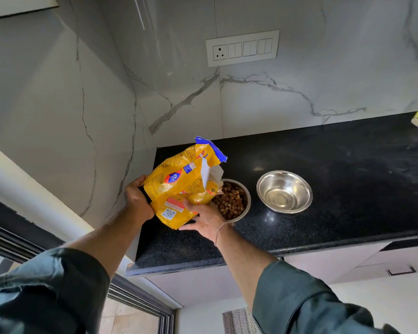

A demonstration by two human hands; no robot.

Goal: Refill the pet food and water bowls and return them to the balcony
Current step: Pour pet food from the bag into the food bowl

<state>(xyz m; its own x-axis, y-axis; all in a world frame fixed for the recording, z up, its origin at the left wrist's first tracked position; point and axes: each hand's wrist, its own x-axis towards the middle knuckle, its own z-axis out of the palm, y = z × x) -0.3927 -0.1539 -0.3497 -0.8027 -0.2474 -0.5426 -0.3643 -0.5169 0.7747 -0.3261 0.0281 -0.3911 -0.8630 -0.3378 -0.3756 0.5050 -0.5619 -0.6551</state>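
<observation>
Gripping one yellow food bag (181,186): left hand (136,198), right hand (203,220). Two steel bowls on worktop (348,189): kibble-filled bowl (234,201), empty bowl (284,191).

Bag (179,186): yellow printed plastic film, glossy, creased where the left hand (138,201) and right hand (205,220) hold it. Torn blue strip at the mouth, white lining showing.
Food bowl (247,196), just beyond the right hand: polished steel rim. Kibble (232,201) inside is brown, matt and rough.
Second bowl (284,191), further right of that hand: bare stainless steel, mirror-bright (reflections on the base).
Countertop (348,177) under both hands: black speckled stone, polished.
Wall (299,92) above the hands: grey-veined marble-look slabs, smooth, slight sheen.
Switch plate (242,48): white plastic, satin.
Sleeves (46,285): dark cloth, matt.
</observation>
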